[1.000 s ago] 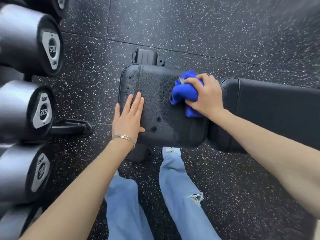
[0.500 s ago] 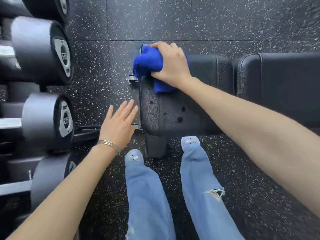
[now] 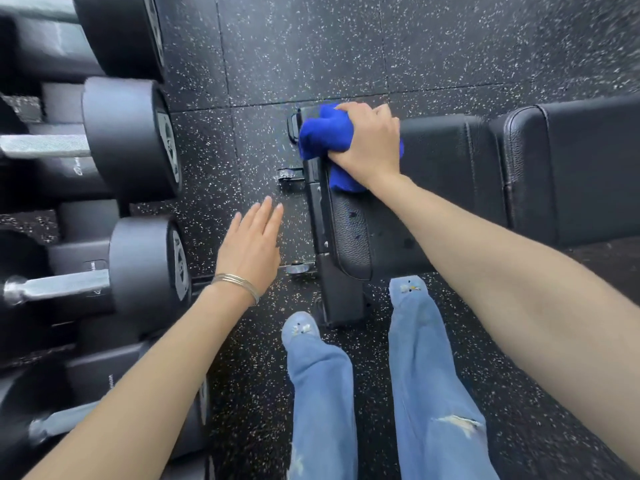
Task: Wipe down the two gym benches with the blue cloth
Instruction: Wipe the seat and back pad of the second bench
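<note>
A black padded gym bench lies across the right half of the view, with a short seat pad [image 3: 446, 188] and a longer back pad [image 3: 581, 168] beside it. My right hand [image 3: 367, 140] presses a bunched blue cloth [image 3: 322, 133] onto the far left corner of the seat pad, over its end edge. My left hand [image 3: 251, 244] hovers over the floor just left of the bench, fingers straight and together, holding nothing. A thin bracelet sits on that wrist. No second bench is in view.
A rack of large black dumbbells [image 3: 138, 271] with metal handles lines the left edge, close to my left arm. The bench's black metal frame and foot [image 3: 341, 296] stand in front of my legs in blue jeans [image 3: 426, 375]. Speckled black rubber floor [image 3: 346, 46] surrounds everything.
My right hand swept the cloth from the seat pad's right side to its far left end. My left hand lifted off the pad and now hangs left of the bench.
</note>
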Tool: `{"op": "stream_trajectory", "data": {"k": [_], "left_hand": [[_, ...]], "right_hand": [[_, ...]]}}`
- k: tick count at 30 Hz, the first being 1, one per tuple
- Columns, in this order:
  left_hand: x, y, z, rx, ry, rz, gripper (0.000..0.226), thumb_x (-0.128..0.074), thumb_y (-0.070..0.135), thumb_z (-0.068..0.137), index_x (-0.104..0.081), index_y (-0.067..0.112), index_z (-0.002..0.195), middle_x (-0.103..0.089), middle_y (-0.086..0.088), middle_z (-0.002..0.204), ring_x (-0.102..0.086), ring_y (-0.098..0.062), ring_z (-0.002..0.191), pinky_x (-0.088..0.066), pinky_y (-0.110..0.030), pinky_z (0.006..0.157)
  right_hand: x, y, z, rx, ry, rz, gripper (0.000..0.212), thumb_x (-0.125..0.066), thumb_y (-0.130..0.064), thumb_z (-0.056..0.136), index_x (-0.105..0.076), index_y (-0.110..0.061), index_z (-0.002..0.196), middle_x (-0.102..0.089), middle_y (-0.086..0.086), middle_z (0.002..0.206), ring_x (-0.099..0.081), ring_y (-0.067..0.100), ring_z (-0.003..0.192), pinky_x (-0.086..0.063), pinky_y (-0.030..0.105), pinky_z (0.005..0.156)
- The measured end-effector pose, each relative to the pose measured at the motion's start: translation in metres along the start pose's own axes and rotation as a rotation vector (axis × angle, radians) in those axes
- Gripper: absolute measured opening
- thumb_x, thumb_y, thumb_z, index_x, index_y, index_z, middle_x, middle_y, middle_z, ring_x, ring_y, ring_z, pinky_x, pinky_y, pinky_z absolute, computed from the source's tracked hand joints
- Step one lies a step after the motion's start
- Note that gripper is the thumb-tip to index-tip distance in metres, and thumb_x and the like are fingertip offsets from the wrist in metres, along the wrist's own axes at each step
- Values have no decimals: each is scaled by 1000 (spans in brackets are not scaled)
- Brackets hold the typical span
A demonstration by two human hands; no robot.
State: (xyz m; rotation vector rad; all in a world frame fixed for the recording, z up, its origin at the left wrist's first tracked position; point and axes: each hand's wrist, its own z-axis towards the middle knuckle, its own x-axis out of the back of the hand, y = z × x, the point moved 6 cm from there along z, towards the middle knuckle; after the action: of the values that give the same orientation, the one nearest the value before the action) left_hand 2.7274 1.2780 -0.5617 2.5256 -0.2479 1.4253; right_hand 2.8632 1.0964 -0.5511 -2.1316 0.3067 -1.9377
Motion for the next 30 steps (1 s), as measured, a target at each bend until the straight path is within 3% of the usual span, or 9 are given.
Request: {"op": "stream_trajectory", "data": {"k": [5, 10, 12, 15, 18, 20, 22, 27, 30], "left_hand": [[2, -4, 2, -1, 10, -57, 64, -44, 20, 95, -11, 10, 149, -15, -13, 156, -17, -28, 143, -15, -38, 119], [9, 36, 14, -132, 56, -137, 66, -50, 23, 93, -16, 11, 149, -20, -13, 155, -20, -26, 142, -16, -34, 118], [10, 52, 18, -219, 61, -114, 73, -55, 29, 91, -15, 12, 149, -17, -11, 157, -19, -25, 143, -16, -34, 118], [8, 65, 22, -262, 42, -64, 89, -63, 42, 84, -9, 13, 150, -8, -8, 159, -13, -23, 145, -15, -36, 119], [4, 72, 27, -244, 14, -35, 102, -67, 49, 78, -4, 13, 150, 0, -6, 159, -7, -23, 146, -15, -38, 119], [1, 75, 28, -213, -15, -62, 108, -70, 49, 75, -3, 12, 150, 2, -6, 159, -5, -23, 147, -15, -38, 119], [1, 78, 28, -181, -33, -113, 111, -74, 47, 72, -3, 11, 150, 3, -6, 159, -5, -23, 147, -15, -38, 119], [4, 90, 28, -169, -21, -132, 114, -78, 43, 68, -7, 8, 149, 4, -7, 159, -4, -23, 147, -16, -38, 119], [5, 99, 31, -176, -3, -86, 119, -78, 50, 65, -4, 9, 149, 5, -6, 159, -1, -24, 147, -16, -40, 119]], "right_hand": [[4, 3, -106, 502, 16, 82, 42, -75, -24, 63, -69, -11, 103, -69, 1, 99, -55, 33, 80, -41, 41, 71], [6, 55, -184, 776, -195, 29, 25, -64, -16, 76, -72, -15, 100, -69, -3, 100, -55, 29, 79, -45, 40, 70], [17, 87, -172, 664, -193, 24, 25, -62, -26, 78, -72, -13, 98, -69, -1, 99, -57, 31, 79, -45, 41, 72], [35, 131, -141, 205, -120, 65, 46, -61, -43, 70, -68, -13, 104, -67, 6, 101, -58, 36, 87, -44, 44, 78], [38, 136, -126, -358, 127, 212, 56, -65, -31, 61, -60, -15, 114, -62, 6, 111, -53, 34, 97, -40, 42, 86], [27, 109, -136, -556, 252, 172, 59, -71, -25, 60, -58, -15, 117, -61, 6, 113, -52, 34, 95, -36, 41, 82], [15, 73, -148, -449, 261, 152, 60, -75, -24, 58, -60, -15, 115, -63, 6, 110, -52, 34, 90, -35, 40, 76], [13, 60, -189, 438, 40, 45, 39, -75, -19, 64, -70, -16, 103, -68, 3, 99, -58, 32, 76, -46, 38, 67], [28, 129, -181, 353, -102, -55, 28, -70, -25, 66, -70, -24, 95, -67, 4, 94, -59, 34, 78, -47, 40, 66]]}}
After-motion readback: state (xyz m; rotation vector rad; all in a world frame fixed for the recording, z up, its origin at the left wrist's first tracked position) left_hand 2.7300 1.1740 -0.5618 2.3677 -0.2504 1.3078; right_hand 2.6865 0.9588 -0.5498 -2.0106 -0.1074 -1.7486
